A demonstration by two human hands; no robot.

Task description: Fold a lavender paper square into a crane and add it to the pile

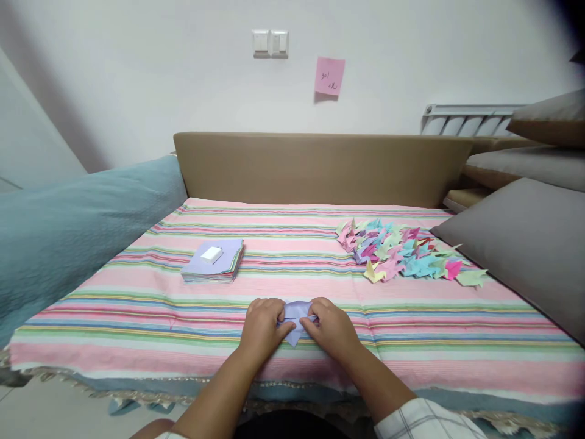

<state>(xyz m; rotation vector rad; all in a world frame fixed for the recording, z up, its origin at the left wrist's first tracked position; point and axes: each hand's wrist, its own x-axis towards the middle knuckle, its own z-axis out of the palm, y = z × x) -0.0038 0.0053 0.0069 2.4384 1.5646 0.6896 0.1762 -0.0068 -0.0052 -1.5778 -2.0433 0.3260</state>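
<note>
A lilac sheet of paper [297,314], partly folded, lies on the striped bedspread [411,317] near its front edge. My left hand [261,328] pinches its left side with fingers curled. My right hand [333,328] presses and pinches its right side. Both hands rest on the cloth, close together, with the paper between them. Further back on the left sits a stack of coloured paper squares [214,261] with a small white object [211,253] on top. At the back right lies a heap of several folded paper cranes [402,250] in pink, blue, green and yellow.
A teal blanket [68,231] rises on the left. Grey cushions [525,244] are piled on the right. A tan headboard [320,167] runs along the back, below a wall with switches and a pink sticky note [329,76].
</note>
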